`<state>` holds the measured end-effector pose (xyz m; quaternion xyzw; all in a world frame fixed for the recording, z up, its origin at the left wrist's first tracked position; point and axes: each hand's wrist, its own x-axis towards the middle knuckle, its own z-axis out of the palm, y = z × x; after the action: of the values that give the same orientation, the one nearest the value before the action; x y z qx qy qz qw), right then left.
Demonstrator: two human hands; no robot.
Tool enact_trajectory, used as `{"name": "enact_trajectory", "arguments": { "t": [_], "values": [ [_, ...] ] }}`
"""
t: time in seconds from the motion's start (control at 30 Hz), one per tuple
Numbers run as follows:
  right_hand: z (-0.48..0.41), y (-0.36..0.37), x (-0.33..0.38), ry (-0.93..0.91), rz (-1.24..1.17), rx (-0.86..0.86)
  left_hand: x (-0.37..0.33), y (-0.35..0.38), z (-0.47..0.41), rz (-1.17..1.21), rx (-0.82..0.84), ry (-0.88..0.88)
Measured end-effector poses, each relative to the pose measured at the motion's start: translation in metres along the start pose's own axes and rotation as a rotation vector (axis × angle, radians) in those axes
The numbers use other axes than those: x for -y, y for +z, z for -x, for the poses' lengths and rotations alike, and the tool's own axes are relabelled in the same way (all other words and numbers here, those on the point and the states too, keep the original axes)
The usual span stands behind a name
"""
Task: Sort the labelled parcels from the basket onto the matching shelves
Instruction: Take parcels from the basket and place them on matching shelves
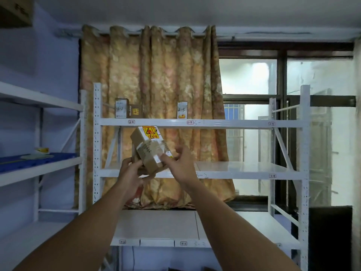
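I hold a brown cardboard parcel [149, 148] with a yellow-red sticker and white labels, tilted, in front of the white shelf rack [195, 122]. My left hand [130, 171] grips its lower left corner from below. My right hand [179, 163] pinches its lower right edge, thumb on a white label. The parcel hangs between the top shelf and the middle shelf [244, 169]. On the top shelf stand three parcels: a labelled one [121, 108] above the tag "2-2", a small brown one [135, 110] beside it, and another labelled one [182, 109] above the tag "2-3". The basket is out of view.
A second white rack [39, 102] runs along the left wall, with a blue sheet [37, 160] and small items on its middle shelf. A patterned curtain [152, 79] and a window [283, 79] lie behind the rack. A dark box [330, 235] stands at the lower right.
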<state>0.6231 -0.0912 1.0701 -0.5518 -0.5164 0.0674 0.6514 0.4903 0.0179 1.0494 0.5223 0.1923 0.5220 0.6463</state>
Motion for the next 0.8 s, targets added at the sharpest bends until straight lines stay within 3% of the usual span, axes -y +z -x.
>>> {"name": "enact_trajectory", "arguments": {
  "t": [0.1,0.17,0.43,0.6,0.8],
  "values": [
    [-0.002,0.004,0.016,0.222,-0.166,0.272,-0.010,-0.012,-0.002,0.046,-0.001,0.006],
    [-0.002,0.011,0.018,0.242,-0.260,0.323,-0.018,-0.017,-0.001,0.063,0.006,0.012],
    [-0.004,0.016,0.009,0.165,-0.444,0.117,-0.034,-0.060,-0.001,-0.055,-0.065,-0.006],
    [-0.022,0.008,0.015,0.228,-0.615,-0.087,-0.038,-0.085,-0.006,-0.089,-0.157,0.047],
    [-0.017,-0.008,0.007,0.302,-0.625,-0.115,-0.045,-0.079,0.006,0.022,-0.114,0.002]
  ]
}}
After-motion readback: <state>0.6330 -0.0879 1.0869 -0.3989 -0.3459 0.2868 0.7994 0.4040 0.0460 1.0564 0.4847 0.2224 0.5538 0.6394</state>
